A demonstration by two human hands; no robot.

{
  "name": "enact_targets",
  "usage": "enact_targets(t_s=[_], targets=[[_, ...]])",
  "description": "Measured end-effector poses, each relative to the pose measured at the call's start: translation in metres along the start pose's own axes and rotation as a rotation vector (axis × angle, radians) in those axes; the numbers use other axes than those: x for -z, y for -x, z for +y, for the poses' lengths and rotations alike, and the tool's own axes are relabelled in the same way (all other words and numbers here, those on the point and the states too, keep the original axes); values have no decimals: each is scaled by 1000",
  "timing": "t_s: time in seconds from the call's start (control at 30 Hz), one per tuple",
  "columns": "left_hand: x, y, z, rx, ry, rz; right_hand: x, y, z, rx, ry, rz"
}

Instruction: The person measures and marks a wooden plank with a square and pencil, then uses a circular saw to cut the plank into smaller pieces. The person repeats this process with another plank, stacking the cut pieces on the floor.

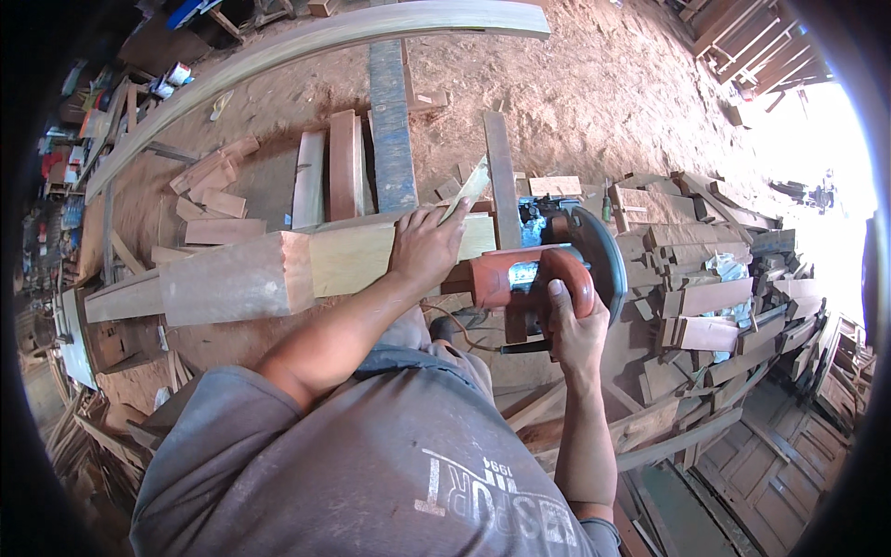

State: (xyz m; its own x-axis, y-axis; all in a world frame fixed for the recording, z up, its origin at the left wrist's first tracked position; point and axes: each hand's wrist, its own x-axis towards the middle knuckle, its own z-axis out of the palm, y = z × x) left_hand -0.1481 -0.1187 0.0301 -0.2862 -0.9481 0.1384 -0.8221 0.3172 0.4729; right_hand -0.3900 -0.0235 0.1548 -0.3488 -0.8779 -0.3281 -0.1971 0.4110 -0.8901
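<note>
My right hand [577,330] is wrapped round the looped handle of an orange-red miter saw [506,278], thumb on top. The saw's large round blade guard [603,265] stands on its right side. Just left of the saw, my left hand [427,243] lies over a pale wooden board [357,260], fingers bent. A thin, pointed strip of wood [471,188] sticks out from between its fingers, slanting away from me. Most of its grip is hidden by the back of the hand. The blade's cutting edge is out of sight.
Beyond the saw stands an upright narrow board [501,176]. A blue-grey plank [392,139] and a long curved-looking beam [371,26] lie farther off. Stacked wood offcuts [715,297] fill the right. Loose blocks [218,200] lie at left on sawdust-covered ground. A cable [455,334] hangs below the saw.
</note>
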Motion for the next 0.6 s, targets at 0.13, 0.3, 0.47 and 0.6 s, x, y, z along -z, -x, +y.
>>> enact_targets(t_s=[0.13,0.3,0.47,0.6], targets=[[0,0,0,17,-8,-44,-2,-7,3,-23,-29,-3],[2,0,0,19,-10,-66,-4,-13,-4,-25,-22,-23],[4,-1,1,0,2,-34,-7,-18,-13,-23,-49,-29],[3,0,0,-2,7,-43,-7,-24,-10,6,2,-22]])
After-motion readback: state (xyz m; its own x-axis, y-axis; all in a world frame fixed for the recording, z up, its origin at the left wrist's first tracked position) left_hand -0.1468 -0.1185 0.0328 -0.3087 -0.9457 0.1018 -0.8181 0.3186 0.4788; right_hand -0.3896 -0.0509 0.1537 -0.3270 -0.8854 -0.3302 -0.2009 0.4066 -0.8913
